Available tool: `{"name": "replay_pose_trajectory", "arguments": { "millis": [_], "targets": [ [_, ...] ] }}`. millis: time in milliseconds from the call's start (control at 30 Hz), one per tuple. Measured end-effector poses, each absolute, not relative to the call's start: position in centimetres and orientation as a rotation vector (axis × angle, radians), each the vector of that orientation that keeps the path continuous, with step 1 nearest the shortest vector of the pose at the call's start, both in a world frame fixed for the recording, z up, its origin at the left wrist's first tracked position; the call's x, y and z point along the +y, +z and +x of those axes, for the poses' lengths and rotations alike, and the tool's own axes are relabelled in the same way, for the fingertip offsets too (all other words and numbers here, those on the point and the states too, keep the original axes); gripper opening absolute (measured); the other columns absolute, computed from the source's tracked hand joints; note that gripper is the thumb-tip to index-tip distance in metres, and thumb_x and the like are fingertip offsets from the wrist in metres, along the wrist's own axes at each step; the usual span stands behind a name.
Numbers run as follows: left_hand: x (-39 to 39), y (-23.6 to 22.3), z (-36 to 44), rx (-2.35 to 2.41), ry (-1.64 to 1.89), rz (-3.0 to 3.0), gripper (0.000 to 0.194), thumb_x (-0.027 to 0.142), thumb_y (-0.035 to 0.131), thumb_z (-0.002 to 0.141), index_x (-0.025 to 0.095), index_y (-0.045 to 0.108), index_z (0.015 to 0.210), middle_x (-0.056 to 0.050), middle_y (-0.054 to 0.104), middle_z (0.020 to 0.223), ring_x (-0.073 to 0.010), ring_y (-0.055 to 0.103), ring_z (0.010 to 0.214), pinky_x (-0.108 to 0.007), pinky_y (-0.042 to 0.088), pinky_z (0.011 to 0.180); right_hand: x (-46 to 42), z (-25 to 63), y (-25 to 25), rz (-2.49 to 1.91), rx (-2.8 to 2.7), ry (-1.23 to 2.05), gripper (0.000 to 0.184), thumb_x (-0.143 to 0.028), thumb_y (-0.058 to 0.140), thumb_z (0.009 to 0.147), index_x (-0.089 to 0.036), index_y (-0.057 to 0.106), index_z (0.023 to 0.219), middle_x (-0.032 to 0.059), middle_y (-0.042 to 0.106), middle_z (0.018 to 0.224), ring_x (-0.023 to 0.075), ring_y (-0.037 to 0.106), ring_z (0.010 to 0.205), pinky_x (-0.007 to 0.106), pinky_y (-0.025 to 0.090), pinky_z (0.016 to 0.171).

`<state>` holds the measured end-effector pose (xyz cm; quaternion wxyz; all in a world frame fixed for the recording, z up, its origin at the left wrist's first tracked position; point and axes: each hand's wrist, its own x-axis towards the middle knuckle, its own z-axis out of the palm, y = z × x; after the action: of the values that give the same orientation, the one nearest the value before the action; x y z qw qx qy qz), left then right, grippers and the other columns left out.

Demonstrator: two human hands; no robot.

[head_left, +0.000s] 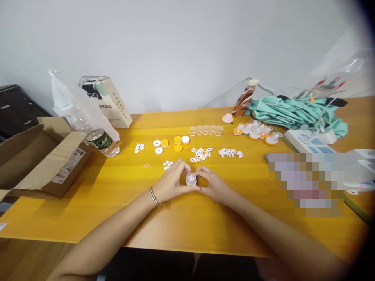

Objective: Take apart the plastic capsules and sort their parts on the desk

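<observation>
Both hands meet around a small transparent plastic cup-shaped piece [191, 179], which sits upright between them with something whitish inside. My left hand [172, 180] curves its fingers and thumb against the left side of the piece. Thumb and forefinger of my right hand [215, 184] close on its right side; the thumbs meet in front. Beyond the hands lie several white spoked parts [200, 155], a row of white toothed pieces [227, 152] and small white discs [167, 165]. Further off are yellow and white round caps [177, 140] and a row of transparent cups [206, 130].
Cap-and-dome assemblies [255, 130] are grouped at the back right, near a brown drink bottle [245, 97] and green cloth [293, 111]. Left stand a cardboard box [52, 156], a water bottle [103, 142] and a paper bag [113, 103]. Tiny rings [146, 165] and white knobs [139, 147] lie left of centre.
</observation>
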<state>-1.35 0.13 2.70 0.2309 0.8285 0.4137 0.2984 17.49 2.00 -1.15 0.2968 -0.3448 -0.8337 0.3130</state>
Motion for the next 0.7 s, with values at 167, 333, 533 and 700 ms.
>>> {"name": "replay_pose_trajectory", "arguments": {
  "millis": [167,333,533,700],
  "targets": [
    [0.4,2.9,-1.7,0.716,0.655,2.334,0.032,0.021,0.05,0.085,0.024,0.047,0.116,-0.008,0.049,0.118,-0.0186,0.047,0.11,-0.035,0.04,0.092,2.0,17.5,-1.0,-0.919,-2.235,0.831,0.019,-0.032,0.065,0.072,-0.02,0.061,0.086,0.0051,0.055,0.087,0.0197,0.054,0.084,0.034,0.045,0.076],
    [0.1,2.4,-1.1,1.093,0.808,2.316,0.019,0.03,0.06,0.078,0.019,0.056,0.094,-0.002,0.054,0.083,-0.0144,0.052,0.077,-0.028,0.044,0.072,1.9,17.4,-1.0,-0.944,-2.233,0.814,0.016,-0.032,0.064,0.074,-0.019,0.06,0.083,0.0046,0.054,0.082,0.0186,0.053,0.08,0.032,0.045,0.074],
    [0.4,2.8,-1.4,1.315,1.154,1.956,0.026,0.038,0.064,0.073,0.017,0.051,0.079,0.002,0.049,0.068,-0.0091,0.047,0.06,-0.021,0.041,0.057,1.8,17.3,-1.0,-0.955,-2.201,0.822,0.019,-0.027,0.067,0.07,-0.019,0.058,0.084,0.004,0.055,0.084,0.018,0.054,0.081,0.032,0.045,0.076],
    [3.4,3.4,-3.1,1.32,1.278,1.959,0.025,0.03,0.06,0.078,0.018,0.055,0.099,-0.004,0.058,0.091,-0.0127,0.056,0.078,-0.027,0.046,0.075,1.8,17.4,-1.1,-0.955,-2.211,0.827,0.017,-0.028,0.065,0.073,-0.019,0.058,0.086,0.0042,0.055,0.086,0.018,0.054,0.083,0.033,0.044,0.078]
  ]
}}
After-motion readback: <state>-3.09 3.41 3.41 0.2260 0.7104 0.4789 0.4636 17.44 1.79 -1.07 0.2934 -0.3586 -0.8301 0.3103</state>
